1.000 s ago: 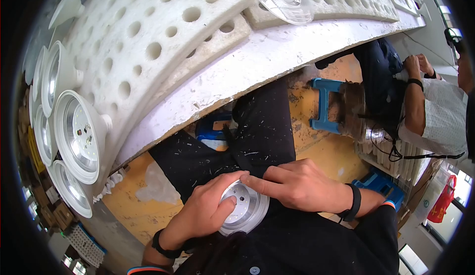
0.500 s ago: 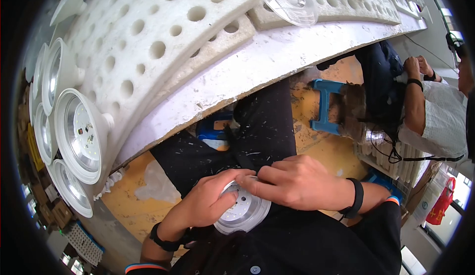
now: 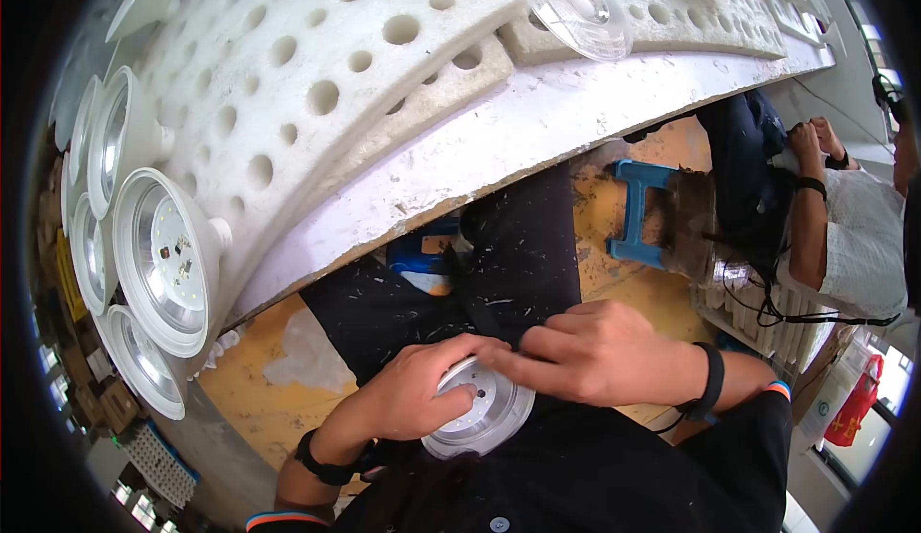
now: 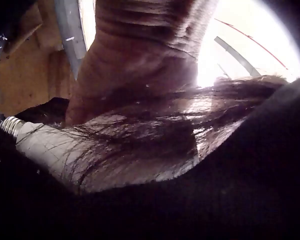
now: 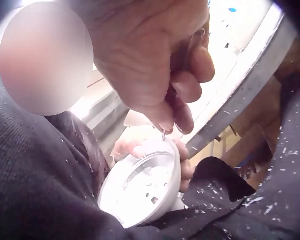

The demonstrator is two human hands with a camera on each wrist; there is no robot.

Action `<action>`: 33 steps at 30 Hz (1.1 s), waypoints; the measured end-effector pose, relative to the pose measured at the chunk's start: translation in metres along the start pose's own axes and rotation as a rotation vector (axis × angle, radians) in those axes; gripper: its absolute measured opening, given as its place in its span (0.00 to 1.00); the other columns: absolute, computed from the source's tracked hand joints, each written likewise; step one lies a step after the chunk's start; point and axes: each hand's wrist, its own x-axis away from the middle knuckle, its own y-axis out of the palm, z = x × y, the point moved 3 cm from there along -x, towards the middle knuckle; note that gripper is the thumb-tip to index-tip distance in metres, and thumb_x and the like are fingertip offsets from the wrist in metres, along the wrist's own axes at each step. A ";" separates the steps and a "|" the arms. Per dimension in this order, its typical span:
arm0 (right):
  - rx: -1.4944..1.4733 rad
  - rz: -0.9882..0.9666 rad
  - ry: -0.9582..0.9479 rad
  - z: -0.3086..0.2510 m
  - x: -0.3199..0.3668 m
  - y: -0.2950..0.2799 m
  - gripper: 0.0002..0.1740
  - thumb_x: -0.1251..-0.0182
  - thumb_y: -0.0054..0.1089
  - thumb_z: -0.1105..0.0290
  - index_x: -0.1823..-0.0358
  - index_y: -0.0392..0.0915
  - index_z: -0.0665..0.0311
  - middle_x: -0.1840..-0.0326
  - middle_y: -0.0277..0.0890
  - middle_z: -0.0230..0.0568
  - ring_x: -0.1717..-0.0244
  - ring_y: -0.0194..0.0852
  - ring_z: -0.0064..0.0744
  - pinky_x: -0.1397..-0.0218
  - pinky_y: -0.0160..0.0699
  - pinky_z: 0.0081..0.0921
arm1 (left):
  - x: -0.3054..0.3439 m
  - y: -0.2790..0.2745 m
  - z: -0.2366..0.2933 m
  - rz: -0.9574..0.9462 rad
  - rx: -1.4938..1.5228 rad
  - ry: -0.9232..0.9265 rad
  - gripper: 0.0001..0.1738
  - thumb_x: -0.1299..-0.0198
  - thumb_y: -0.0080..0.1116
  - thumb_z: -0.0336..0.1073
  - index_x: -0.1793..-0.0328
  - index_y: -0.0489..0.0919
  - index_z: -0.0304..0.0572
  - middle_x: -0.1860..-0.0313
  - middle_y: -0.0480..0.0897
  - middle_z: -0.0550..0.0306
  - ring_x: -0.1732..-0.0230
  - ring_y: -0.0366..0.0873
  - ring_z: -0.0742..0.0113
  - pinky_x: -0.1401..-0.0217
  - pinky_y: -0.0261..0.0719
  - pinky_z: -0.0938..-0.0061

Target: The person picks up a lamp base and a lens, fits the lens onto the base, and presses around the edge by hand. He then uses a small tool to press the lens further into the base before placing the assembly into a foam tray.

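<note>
A white bulb-type LED lamp housing (image 3: 499,416), open face up, lies in the person's lap. Its round interior shows a board with small dark parts. My left hand (image 3: 414,391) grips it, thumb over the face and fingers around the far rim. Close at that same rim is my right hand (image 3: 585,355), thumb and fingers pinching a thin metal tool (image 5: 164,134); most of the tool is hidden in the fingers. The right wrist view has the tool's tip right at the rim. In the left wrist view, the lamp's threaded screw base (image 4: 11,127) points left, partly behind hair.
White foam blocks with holes (image 3: 317,53) cover much of the worktable (image 3: 432,164). Several similar lamps (image 3: 168,260) stand at its left. A clear lens cover (image 3: 580,7) leans at the foam's edge. Another person (image 3: 844,216) sits at the right, near a blue stool (image 3: 628,209).
The right hand's fingers shift slightly at the lamp's rim, while the left hand keeps its grip. The table and foam slide a little to the right in the head view.
</note>
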 end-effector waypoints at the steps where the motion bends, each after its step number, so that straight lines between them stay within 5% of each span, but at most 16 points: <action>1: 0.015 -0.051 0.017 0.003 0.005 -0.004 0.29 0.52 0.60 0.69 0.43 0.79 0.60 0.76 0.68 0.26 0.80 0.71 0.21 0.81 0.70 0.20 | -0.002 0.001 -0.001 -0.032 0.024 -0.014 0.26 0.47 0.52 0.32 0.39 0.73 0.35 0.51 0.83 0.40 0.47 0.82 0.44 0.44 0.78 0.62; 11: -0.174 0.087 -0.070 0.003 -0.018 0.018 0.28 0.53 0.61 0.73 0.44 0.79 0.57 0.61 0.77 0.32 0.77 0.76 0.25 0.77 0.75 0.21 | -0.006 -0.001 -0.011 -0.056 0.068 -0.059 0.31 0.48 0.63 0.35 0.35 0.72 0.36 0.50 0.83 0.42 0.47 0.83 0.50 0.43 0.78 0.63; 12: -0.301 0.116 0.010 0.005 -0.013 0.020 0.24 0.48 0.62 0.76 0.47 0.79 0.57 0.63 0.79 0.34 0.76 0.79 0.33 0.77 0.76 0.26 | -0.006 -0.001 -0.010 -0.042 0.069 -0.018 0.33 0.47 0.64 0.38 0.34 0.71 0.37 0.48 0.82 0.43 0.46 0.82 0.51 0.42 0.77 0.64; 16: -0.642 0.292 0.321 0.013 0.016 0.030 0.28 0.44 0.63 0.82 0.39 0.78 0.56 0.70 0.77 0.40 0.75 0.79 0.36 0.72 0.79 0.29 | -0.006 -0.004 -0.016 -0.097 0.128 -0.041 0.38 0.45 0.65 0.45 0.30 0.68 0.37 0.44 0.81 0.44 0.43 0.81 0.54 0.39 0.75 0.65; 23: -0.552 0.332 0.442 0.013 0.028 0.032 0.27 0.44 0.64 0.81 0.41 0.79 0.56 0.74 0.74 0.39 0.76 0.76 0.36 0.72 0.76 0.30 | 0.000 -0.009 -0.020 -0.280 0.256 0.074 0.43 0.43 0.64 0.48 0.25 0.61 0.40 0.38 0.76 0.45 0.37 0.74 0.57 0.33 0.70 0.66; 28: -0.176 0.267 0.253 0.010 0.025 0.023 0.28 0.49 0.67 0.75 0.42 0.80 0.51 0.78 0.66 0.31 0.79 0.71 0.30 0.76 0.71 0.26 | 0.009 -0.016 -0.027 -0.220 0.270 -0.113 0.44 0.43 0.66 0.48 0.25 0.60 0.40 0.38 0.75 0.46 0.37 0.74 0.59 0.34 0.70 0.67; 33: -0.124 0.208 0.146 0.005 0.016 0.021 0.28 0.50 0.65 0.72 0.42 0.81 0.51 0.78 0.64 0.29 0.80 0.69 0.27 0.78 0.70 0.24 | 0.014 -0.011 -0.022 -0.216 0.187 -0.190 0.42 0.43 0.64 0.47 0.25 0.61 0.39 0.42 0.77 0.46 0.40 0.76 0.60 0.36 0.72 0.67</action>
